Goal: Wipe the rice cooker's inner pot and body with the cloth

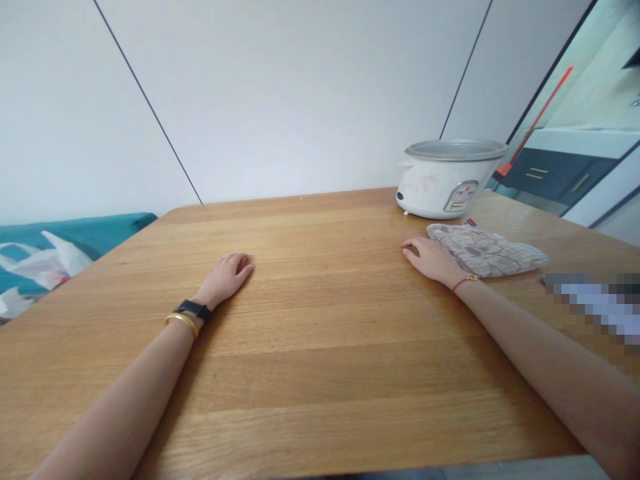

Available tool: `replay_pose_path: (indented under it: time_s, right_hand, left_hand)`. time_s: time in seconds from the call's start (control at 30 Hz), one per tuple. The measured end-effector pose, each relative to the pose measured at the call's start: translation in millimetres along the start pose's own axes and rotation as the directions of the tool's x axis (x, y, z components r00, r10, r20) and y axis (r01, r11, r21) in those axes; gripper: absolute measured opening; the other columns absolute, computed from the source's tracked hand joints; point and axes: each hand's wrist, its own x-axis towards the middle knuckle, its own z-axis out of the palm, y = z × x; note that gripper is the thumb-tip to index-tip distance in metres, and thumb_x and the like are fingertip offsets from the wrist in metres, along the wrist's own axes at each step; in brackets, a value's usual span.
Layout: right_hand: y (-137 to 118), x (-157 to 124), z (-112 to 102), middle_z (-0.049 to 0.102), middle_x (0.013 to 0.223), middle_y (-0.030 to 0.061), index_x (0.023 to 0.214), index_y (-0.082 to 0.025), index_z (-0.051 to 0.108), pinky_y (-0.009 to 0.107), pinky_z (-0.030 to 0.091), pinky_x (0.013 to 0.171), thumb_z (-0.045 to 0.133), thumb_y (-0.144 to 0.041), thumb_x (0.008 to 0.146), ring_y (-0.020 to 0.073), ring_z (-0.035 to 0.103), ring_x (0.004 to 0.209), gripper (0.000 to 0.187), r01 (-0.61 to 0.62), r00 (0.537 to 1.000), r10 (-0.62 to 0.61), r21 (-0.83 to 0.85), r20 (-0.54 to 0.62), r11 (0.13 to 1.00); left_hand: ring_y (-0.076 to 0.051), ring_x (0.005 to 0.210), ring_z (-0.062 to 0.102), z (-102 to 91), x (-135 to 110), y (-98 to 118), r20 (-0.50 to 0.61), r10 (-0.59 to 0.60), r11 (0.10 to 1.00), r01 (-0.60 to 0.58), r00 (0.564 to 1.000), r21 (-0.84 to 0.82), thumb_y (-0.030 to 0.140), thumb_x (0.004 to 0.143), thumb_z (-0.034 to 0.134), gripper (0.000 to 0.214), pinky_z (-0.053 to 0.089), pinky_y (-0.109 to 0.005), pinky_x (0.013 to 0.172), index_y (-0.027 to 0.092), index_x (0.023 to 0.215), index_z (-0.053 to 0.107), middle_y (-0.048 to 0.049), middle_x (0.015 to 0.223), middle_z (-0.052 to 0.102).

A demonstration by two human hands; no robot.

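While both forearms lie stretched forward over the wooden table (310, 373), neither hand is holding anything. The left hand (224, 280) rests palm down near the middle of the table, open but with its fingers (241, 265) a little curled, and the fingertips are on the wood. A black wristband (194, 309) and a gold bangle (183, 324) sit on that wrist. The right hand (431, 260) also lies palm down and loosely open, further to the right, with a red string (463, 283) around its wrist. Its far edge is just beside a quilted cloth pad (485, 250), but I cannot tell if it touches. This pad lies flat on the table, and behind it a white rice cooker (445, 180) with a metal rim stands upright near the back edge. To the left of the table, a white plastic bag (40, 267) lies on teal fabric (75, 233). Right of the pad, a pixelated object (595, 307) is too blurred to name.
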Motion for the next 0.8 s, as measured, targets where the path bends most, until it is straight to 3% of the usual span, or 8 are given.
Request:
replay_pose_path:
  time_s: [0.33,0.57,0.8]
  right_hand:
    - [-0.9,0.2,0.8,0.072,0.131,0.0165,0.126,-0.015,0.069,0.05,0.05,0.11,0.048,-0.033,0.101,0.0332,0.067,0.123,0.037,-0.042,0.999,0.042,-0.018,-0.001,0.999]
    - [-0.4,0.4,-0.6,0.073,0.128,0.0154,0.116,-0.016,0.073,0.051,0.05,0.11,0.047,-0.031,0.101,0.0322,0.068,0.12,0.033,-0.003,1.0,0.003,-0.012,0.012,1.0]
    - [-0.9,0.0,-0.4,0.072,0.131,0.0151,0.12,-0.017,0.071,0.049,0.05,0.11,0.049,-0.032,0.101,0.032,0.067,0.122,0.033,-0.021,1.0,0.022,-0.02,0.006,1.0]
  left_hand:
    - [-0.036,0.139,0.056,4.0,1.9,-6.3,-0.005,0.012,1.0,-0.012,1.0,-0.004,0.06,0.098,0.036,0.07,0.039,-0.049,0.121,0.009,0.138,0.062,-0.0213,0.146,0.062]
    - [-0.038,0.134,0.058,-0.1,0.0,-0.2,0.005,-0.018,1.0,0.017,1.0,0.01,0.059,0.098,0.036,0.074,0.042,-0.05,0.118,0.005,0.144,0.057,-0.0227,0.142,0.064]
    - [-0.036,0.138,0.055,1.9,1.2,-2.5,0.003,0.006,1.0,-0.006,1.0,-0.004,0.06,0.098,0.035,0.073,0.038,-0.048,0.122,0.006,0.139,0.061,-0.0221,0.146,0.062]
